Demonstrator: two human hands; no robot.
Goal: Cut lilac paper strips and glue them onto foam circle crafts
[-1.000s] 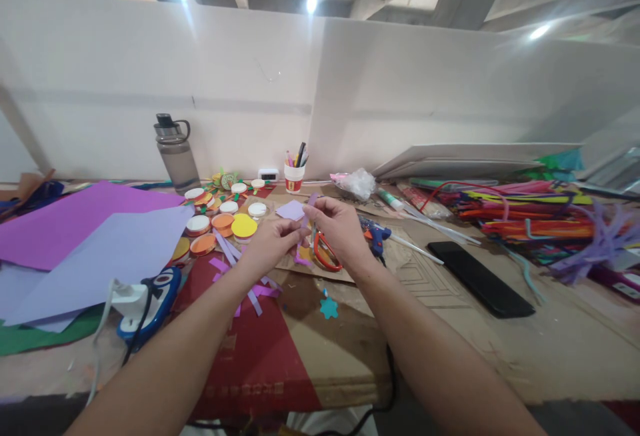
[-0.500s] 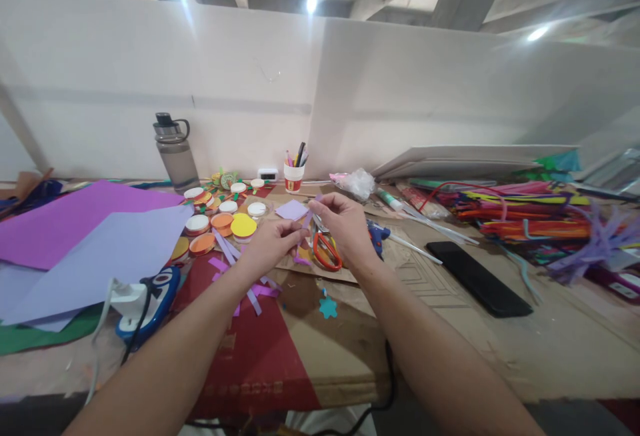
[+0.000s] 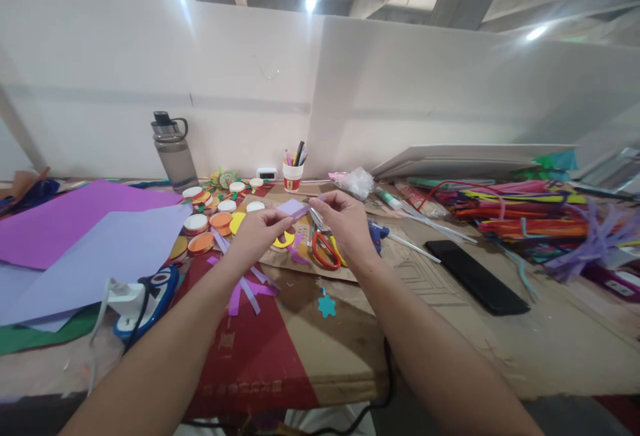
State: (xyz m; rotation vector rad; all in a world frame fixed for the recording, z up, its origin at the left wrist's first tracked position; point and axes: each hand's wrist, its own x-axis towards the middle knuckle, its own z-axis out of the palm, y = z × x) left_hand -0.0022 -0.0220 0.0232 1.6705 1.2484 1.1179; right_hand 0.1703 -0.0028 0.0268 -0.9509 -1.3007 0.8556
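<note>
Between my hands stretches a narrow lilac paper strip. My left hand pinches its left end, and my right hand pinches the right end. Just behind the strip lies a lilac paper square. Scissors with orange-red handles rest on the cardboard below my right hand, which partly covers them. A yellow disc and purple paper scraps show between the hands. More lilac and purple paper strips lie loose below my left wrist.
Round orange-and-white paper pieces and large purple sheets are at left, near a blue power strip and a bottle. A black phone, a blue glue gun and pipe cleaners are at right. A pen cup stands behind.
My left hand has moved left, away from the right hand, and the strip now stretches sideways between them. The yellow disc between the hands has come into view.
</note>
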